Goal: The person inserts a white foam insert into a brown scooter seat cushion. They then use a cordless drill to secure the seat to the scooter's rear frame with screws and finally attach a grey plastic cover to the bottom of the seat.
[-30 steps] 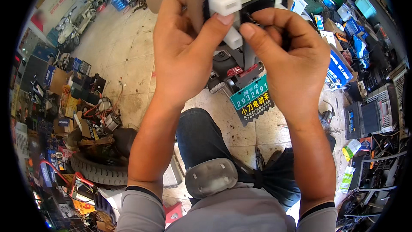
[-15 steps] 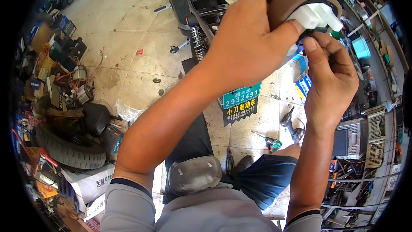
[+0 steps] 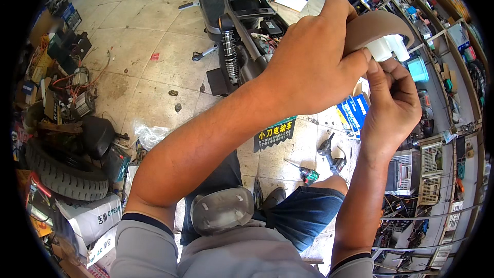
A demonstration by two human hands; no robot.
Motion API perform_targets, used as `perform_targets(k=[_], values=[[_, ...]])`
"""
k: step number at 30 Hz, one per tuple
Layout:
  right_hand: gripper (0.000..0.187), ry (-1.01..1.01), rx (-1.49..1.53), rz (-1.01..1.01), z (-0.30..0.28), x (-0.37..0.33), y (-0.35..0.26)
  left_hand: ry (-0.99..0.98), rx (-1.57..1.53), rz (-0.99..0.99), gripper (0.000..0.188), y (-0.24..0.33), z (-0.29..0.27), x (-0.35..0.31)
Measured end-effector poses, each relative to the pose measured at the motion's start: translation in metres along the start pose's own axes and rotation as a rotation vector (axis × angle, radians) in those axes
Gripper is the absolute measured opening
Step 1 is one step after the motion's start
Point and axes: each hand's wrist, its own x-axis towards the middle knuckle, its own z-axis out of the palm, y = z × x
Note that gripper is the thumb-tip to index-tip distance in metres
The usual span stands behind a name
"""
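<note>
Up at the right, my left hand [image 3: 309, 67] grips a brown rounded housing [image 3: 378, 24]. Its thumb presses near a white plastic part [image 3: 380, 49] set in the housing's underside. Just beneath, my right hand [image 3: 392, 105] has thumb and curled fingers pinched together against that part. What lies between those fingertips is hidden. A scooter with a bare shock absorber [image 3: 230, 54] and open frame stands past my left forearm. Below my forearm hangs its dark plate [image 3: 275, 138], partly covered. A smoky translucent cover [image 3: 224, 211] rests on my lap.
On the floor near my right knee lie a black power tool [image 3: 332, 157] and a green-black drill [image 3: 309, 176]. A blue box [image 3: 354, 113] stands beyond them. Shelves and plastic crates [image 3: 431, 157] line the right. At left are a tyre [image 3: 67, 175] and piled parts.
Both hands and the brown housing sit slightly lower in view. The housing has tilted, showing less of the white part. My left hand still grips it, and my right fingers remain pinched beneath.
</note>
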Motion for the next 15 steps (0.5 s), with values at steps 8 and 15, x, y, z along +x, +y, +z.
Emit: perform_targets(k=[8,15], values=[[0.015,0.014,-0.124,-0.143,0.000,-0.004,0.006,-0.090,-0.086,-0.139,0.039,0.005,-0.003,-0.006],[0.011,-0.033,-0.375,-0.408,-0.001,0.004,0.009,-0.077,-0.160,-0.044,0.040,-0.005,0.002,-0.004]])
